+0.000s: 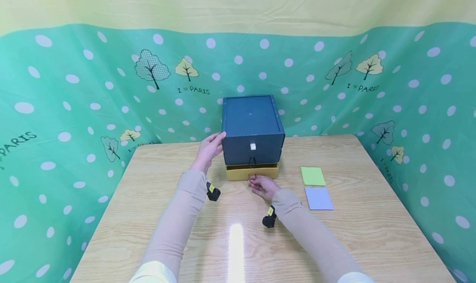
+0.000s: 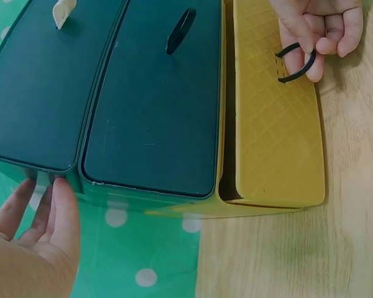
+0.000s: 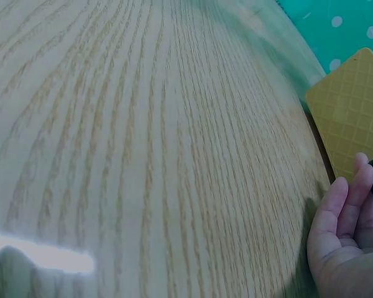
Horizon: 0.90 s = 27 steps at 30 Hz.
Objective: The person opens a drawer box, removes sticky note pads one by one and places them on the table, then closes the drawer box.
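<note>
A small drawer cabinet with a dark blue-green top [image 1: 251, 117] stands at the table's far edge. Its lowest drawer, a yellow one [image 1: 238, 174], is pulled out a little, leaving a narrow gap behind its front. My right hand [image 1: 265, 187] pinches the black loop handle [image 2: 295, 76] on that yellow front. At the cabinet's left side, my left hand [image 1: 208, 151] rests its nearly straight fingertips against the upper part. Above the yellow drawer, the middle drawer has another black loop [image 2: 188, 28], and the top drawer carries a white tab [image 1: 253, 146]. Both upper drawers sit closed.
To the right of the cabinet lie a green square pad [image 1: 313, 176] and a blue square pad [image 1: 319, 198] on the wooden table [image 1: 163, 233]. A green polka-dot curtain [image 1: 111, 68] hangs behind the cabinet and along both sides.
</note>
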Each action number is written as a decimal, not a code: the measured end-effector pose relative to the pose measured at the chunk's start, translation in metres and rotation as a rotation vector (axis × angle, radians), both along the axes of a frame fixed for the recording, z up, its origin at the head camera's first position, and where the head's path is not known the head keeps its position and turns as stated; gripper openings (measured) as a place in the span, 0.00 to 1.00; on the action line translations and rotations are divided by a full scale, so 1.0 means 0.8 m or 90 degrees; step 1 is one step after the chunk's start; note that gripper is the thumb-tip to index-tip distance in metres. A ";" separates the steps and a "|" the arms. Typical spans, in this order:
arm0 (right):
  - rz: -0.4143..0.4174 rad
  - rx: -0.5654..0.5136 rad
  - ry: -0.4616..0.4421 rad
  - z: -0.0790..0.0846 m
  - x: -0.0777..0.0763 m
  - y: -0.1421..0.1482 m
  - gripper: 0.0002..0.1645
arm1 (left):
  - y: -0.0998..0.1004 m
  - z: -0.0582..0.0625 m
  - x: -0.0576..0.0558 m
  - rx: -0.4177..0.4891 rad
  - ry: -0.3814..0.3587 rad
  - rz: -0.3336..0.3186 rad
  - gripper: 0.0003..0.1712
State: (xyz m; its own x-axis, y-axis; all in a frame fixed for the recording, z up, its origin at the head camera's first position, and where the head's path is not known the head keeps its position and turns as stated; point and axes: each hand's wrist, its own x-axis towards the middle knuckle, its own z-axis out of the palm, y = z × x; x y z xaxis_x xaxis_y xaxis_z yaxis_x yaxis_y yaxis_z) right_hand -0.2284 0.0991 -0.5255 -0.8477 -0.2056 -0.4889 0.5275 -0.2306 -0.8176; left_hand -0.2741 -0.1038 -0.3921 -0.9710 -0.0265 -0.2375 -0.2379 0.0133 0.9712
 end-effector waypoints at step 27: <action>0.013 -0.040 -0.010 0.003 0.012 0.003 0.09 | -0.002 -0.003 -0.004 0.017 -0.004 -0.001 0.36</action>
